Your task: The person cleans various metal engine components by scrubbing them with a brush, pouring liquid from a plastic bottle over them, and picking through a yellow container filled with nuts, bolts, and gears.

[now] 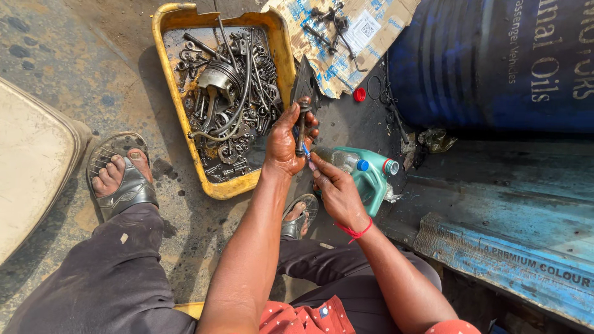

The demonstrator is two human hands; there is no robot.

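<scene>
1. A yellow tray [283, 62] lies on the ground, filled with dark, oily metal parts: bolts, nuts, rods and a round piston [219, 79] near its middle.
2. A torn piece of cardboard [383, 25] beside the tray's far corner carries a few more small metal parts.
3. A green plastic jug [369, 179] lies on its side just beside the hands, with a blue cap on one neck and a red-ringed opening at the other.
4. The left hand [284, 143] has its fingers closed around a thin dark metal rod [301, 133], held upright just past the near right corner of the tray.
5. The right hand [337, 193], with a red string at the wrist, pinches a small blue-tipped tool [307, 151] against the rod's lower end.
6. A big blue drum [495, 62] lies to the right; a red cap [359, 94] rests near it.
7. The ground [93, 68] is stained, oily concrete in sunlight, with a sandalled foot on it.
</scene>
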